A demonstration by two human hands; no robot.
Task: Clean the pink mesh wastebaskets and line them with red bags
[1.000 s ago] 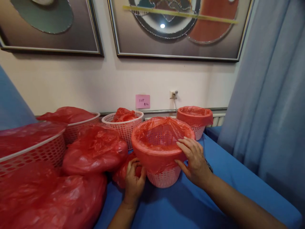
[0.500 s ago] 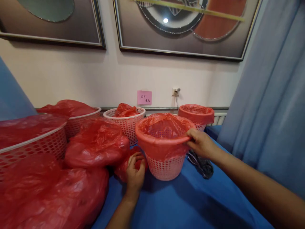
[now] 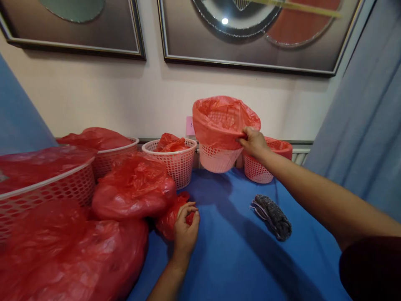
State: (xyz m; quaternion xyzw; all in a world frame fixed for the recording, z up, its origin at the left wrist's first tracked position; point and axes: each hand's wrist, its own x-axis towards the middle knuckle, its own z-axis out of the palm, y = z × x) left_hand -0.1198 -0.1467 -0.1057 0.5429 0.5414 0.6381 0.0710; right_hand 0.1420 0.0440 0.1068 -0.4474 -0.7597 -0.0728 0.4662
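Note:
A small white lattice basket lined with a red plastic bag [image 3: 216, 136] hangs raised and tilted above the table. My right hand [image 3: 253, 142] pinches its rim and the folded-over liner at the right side. Lower down, my left hand [image 3: 186, 225] has its fingers curled around part of a small red plastic bag [image 3: 167, 221] on the table; its thumb and fingers partly hide the bag. A bigger filled red bag [image 3: 134, 192] lies just behind and left of that hand. A dark grey knitted bundle [image 3: 272, 217] rests on the right of the table.
Another lined basket [image 3: 261, 169] stands behind my right forearm. At the back is a white basket [image 3: 183, 161] with red plastic inside. Large baskets [image 3: 46, 184] and a big red bag [image 3: 94, 259] crowd the left. A blue curtain [image 3: 360, 138] hangs at right.
The lined basket has been lifted off the table, up and away from me, by my right hand. More of the grey bundle now shows. My left hand stays at the small red bag.

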